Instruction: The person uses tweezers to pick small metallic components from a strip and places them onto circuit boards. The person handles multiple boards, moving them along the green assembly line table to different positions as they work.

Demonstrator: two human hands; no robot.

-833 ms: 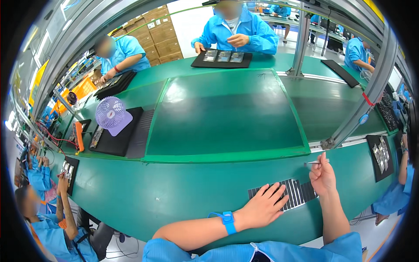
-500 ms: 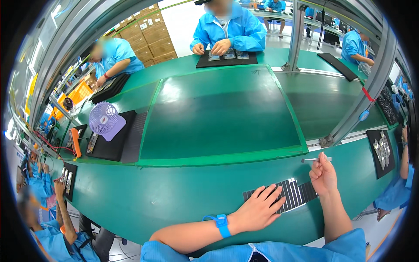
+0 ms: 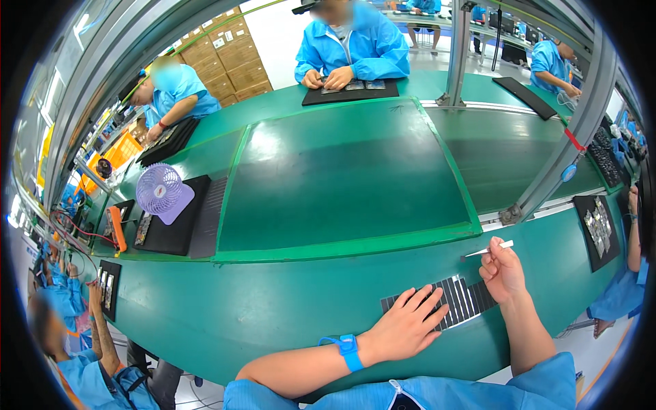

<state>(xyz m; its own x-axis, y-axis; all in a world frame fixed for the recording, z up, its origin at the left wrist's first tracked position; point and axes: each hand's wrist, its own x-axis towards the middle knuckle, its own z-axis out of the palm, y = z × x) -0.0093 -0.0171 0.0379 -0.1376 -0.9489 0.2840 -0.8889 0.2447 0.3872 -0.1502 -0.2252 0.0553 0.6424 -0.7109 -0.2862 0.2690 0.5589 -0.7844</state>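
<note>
My left hand, with a blue wristband on its wrist, lies flat with fingers spread over a sheet of narrow dark strips. Pale gaps show between several strips, and the hand hides part of the sheet. My right hand is raised just beyond the sheet's right end. Its fingers pinch slim tweezers, pale at the broad end and tapering to a dark point toward the left. The tip is apart from the sheet.
A raised green-edged panel and a metal post stand beyond my hands. A purple fan sits at left on a black mat. A black tray of parts lies at right. Co-workers sit around the bench.
The tweezers have turned in my right hand, so the pale broad end now sits higher and the point lower left. My left hand stays in place on the sheet.
</note>
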